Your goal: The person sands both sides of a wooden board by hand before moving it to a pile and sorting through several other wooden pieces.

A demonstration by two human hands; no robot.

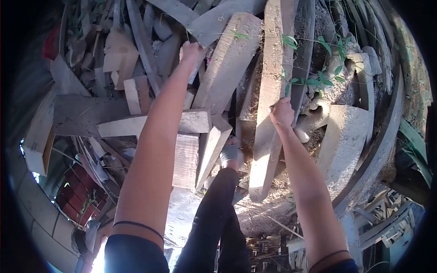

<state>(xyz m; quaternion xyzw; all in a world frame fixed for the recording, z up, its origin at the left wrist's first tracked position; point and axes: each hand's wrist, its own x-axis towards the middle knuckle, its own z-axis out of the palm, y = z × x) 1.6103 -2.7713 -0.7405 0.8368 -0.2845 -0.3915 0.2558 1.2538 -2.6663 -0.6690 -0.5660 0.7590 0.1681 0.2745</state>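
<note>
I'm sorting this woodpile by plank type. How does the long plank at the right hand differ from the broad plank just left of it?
The long plank is narrower and runs nearly straight up the picture; the broad plank is wider and leans to the right. The right hand grips the long plank's edge, while the broad plank is untouched; the left hand reaches beside it. Both are pale, weathered, rough-sawn wood.

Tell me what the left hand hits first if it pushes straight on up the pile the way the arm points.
The left hand already rests at the lower end of a grey plank. Going straight on, it would likely meet that plank first, though depth in the heap is hard to judge.
</note>
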